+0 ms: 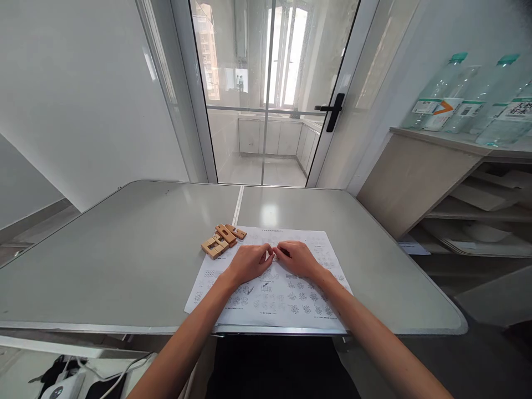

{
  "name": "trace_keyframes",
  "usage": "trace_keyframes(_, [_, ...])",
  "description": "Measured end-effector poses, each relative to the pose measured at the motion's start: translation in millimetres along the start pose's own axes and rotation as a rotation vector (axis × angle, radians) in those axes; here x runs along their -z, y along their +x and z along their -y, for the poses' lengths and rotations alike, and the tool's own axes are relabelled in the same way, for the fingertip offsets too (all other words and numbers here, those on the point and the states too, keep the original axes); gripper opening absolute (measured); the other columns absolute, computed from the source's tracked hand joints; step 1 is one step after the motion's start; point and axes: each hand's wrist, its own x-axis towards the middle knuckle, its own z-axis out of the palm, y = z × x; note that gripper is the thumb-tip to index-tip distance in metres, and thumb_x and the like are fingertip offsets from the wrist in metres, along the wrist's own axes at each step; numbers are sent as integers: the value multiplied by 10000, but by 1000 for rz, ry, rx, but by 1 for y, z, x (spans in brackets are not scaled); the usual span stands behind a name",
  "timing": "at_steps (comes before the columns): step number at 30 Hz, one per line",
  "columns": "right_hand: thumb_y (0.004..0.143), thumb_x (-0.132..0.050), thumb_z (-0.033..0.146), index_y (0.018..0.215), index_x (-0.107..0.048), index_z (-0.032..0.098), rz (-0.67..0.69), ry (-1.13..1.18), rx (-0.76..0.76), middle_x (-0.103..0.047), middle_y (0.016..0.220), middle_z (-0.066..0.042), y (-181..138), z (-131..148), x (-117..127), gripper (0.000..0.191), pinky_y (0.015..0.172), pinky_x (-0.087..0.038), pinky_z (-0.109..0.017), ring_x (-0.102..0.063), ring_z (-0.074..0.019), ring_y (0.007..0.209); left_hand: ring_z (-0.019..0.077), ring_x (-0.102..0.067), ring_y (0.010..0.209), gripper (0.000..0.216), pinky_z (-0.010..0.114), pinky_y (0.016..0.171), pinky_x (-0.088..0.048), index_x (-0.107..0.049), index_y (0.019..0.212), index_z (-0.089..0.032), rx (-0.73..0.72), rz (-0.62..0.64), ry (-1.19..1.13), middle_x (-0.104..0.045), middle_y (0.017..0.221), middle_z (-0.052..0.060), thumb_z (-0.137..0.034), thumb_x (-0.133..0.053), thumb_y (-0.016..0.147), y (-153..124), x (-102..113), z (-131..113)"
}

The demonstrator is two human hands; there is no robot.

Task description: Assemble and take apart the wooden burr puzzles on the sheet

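Observation:
My left hand (248,262) and my right hand (297,257) rest side by side on a printed sheet of paper (272,296) full of small diagrams. Their fingertips meet at the sheet's upper middle, curled together as in a pinch. What lies between the fingers is hidden. A small pile of notched wooden puzzle pieces (222,239) lies just left of my left hand, at the sheet's upper left corner, untouched.
The sheet lies on a grey folding table (124,260) with a seam down its middle. A glass door (266,88) stands behind it. At the right, wooden shelves (465,210) carry large water bottles (469,100). Cables and a device (66,382) lie on the floor, lower left.

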Motion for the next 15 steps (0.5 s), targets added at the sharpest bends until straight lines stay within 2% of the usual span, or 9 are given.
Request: trace_keyframes(15, [1013, -515, 305, 641, -437, 212, -1, 19, -11, -605, 668, 7, 0, 1, 0, 391, 610, -320, -285, -493, -147, 617, 174, -660, 633, 163, 278, 583, -365, -659, 903, -214, -1, 6, 11, -688, 678, -15, -307, -561, 994, 0, 1, -1])
